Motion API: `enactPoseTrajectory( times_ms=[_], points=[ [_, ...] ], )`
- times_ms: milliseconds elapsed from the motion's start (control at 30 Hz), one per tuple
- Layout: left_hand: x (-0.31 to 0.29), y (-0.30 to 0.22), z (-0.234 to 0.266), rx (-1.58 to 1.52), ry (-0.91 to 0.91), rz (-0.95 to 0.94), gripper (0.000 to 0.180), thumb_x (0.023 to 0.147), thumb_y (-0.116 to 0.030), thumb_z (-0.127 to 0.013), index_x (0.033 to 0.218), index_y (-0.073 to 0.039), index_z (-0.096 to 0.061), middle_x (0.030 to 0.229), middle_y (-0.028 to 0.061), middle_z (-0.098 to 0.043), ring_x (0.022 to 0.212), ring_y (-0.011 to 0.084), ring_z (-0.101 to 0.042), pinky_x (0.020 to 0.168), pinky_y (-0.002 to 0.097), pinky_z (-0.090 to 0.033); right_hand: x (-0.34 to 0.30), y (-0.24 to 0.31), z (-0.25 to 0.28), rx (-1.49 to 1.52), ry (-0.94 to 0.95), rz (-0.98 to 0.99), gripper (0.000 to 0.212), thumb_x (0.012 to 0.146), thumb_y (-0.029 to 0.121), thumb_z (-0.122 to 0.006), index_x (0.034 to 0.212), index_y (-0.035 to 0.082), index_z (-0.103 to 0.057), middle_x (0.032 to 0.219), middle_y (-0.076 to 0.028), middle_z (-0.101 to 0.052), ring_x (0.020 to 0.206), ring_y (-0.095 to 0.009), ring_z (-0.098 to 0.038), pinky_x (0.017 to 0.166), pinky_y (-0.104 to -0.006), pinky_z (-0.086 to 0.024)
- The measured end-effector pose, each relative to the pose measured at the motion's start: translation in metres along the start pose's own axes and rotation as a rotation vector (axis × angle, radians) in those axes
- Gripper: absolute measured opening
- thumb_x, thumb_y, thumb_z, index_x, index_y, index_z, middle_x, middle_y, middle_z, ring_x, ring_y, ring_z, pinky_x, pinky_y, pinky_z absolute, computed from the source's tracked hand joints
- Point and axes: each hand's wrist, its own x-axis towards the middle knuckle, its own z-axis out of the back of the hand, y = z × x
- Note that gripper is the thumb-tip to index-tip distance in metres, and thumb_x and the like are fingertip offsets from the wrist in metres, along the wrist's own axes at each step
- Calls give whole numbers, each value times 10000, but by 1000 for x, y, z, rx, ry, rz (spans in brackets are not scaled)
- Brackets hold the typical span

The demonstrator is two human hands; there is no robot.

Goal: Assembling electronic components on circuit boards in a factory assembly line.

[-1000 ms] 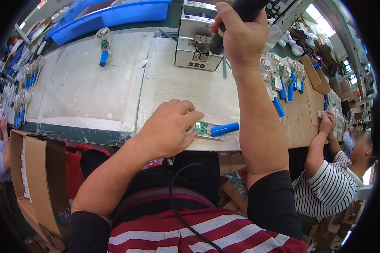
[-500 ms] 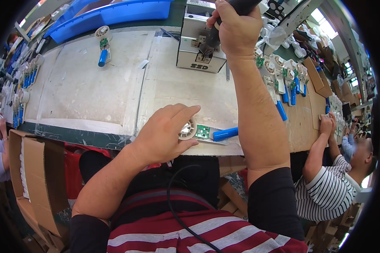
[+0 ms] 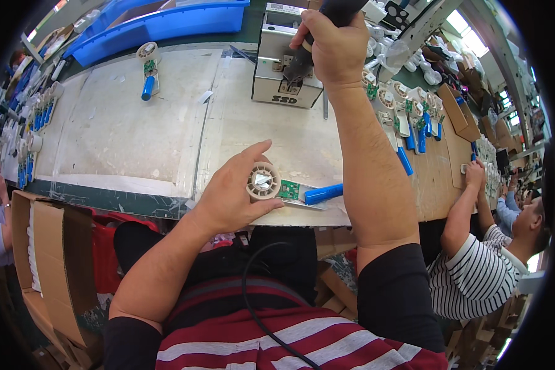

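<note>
My left hand (image 3: pixel 228 191) lies around the left side of a round white fan (image 3: pixel 263 180), thumb and index finger spread apart in a loose curve. The fan belongs to a small unit lying on the table, with a green circuit board (image 3: pixel 288 189) and a blue cylindrical battery (image 3: pixel 324 193). Around a black electric screwdriver (image 3: pixel 303 61), my right hand (image 3: pixel 336 52) is closed. The screwdriver's tip points down at the front of a metal screw feeder box (image 3: pixel 287 95); the exact contact is hard to make out.
Another fan unit (image 3: pixel 148 69) lies at the far left, near a blue bin (image 3: pixel 166 28). Several similar units (image 3: pixel 413 117) are bunched at the right, beside a cardboard tray (image 3: pixel 459 117). Open cartons (image 3: pixel 61 246) stand below the table's left edge. A co-worker in a striped shirt (image 3: pixel 475 271) sits at the right.
My left hand has shifted left and spread, uncovering more of the fan. My right hand keeps the screwdriver at the feeder box. The whole view has shifted slightly.
</note>
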Motion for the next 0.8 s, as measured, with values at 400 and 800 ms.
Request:
enactPoseTrajectory(
  times_ms=[400,800],
  points=[
    [4,0,-2,19,-4,20,911,770,-149,-968,1532,3,-494,1209,155,-710,1110,300,-716,1024,377,-556,-97,50,25,94,83,55,491,960,61,-679,1401,-64,-502,769,-138,-661,608,-254,-678,632,-408,-616],
    [1,2,-2,58,-37,-27,730,773,-193,-980,1374,-25,-603,1234,164,-689,1128,329,-703,992,397,-557,-165,65,26,165,171,-51,556,953,47,-684,1464,-46,-487,779,-126,-629,642,-244,-663,678,-413,-620]
  ],
)
